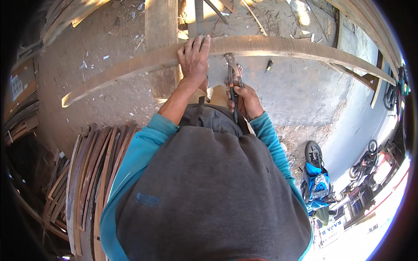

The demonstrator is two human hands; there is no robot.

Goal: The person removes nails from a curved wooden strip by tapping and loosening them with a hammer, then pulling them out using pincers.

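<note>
A long wooden beam (270,45) spans the view from left to right, looking bowed through the wide lens. On its top lies my left hand (194,58), fingers stretched out flat over the wood. My right hand (249,101) is wrapped round the dark handles of a pair of pincers (231,71). The metal head of the pincers points away from me and meets or overlaps the beam's near edge; whether its jaws grip anything is too small to tell. Part of the right hand's grip is hidden behind the handles.
Under the beam lies a wide plank (161,26). A small dark object (270,65) sits on the concrete floor. Stacked wooden strips (93,174) stand at lower left. A blue motorcycle (317,182) is parked at right. Wood scraps litter the far ground.
</note>
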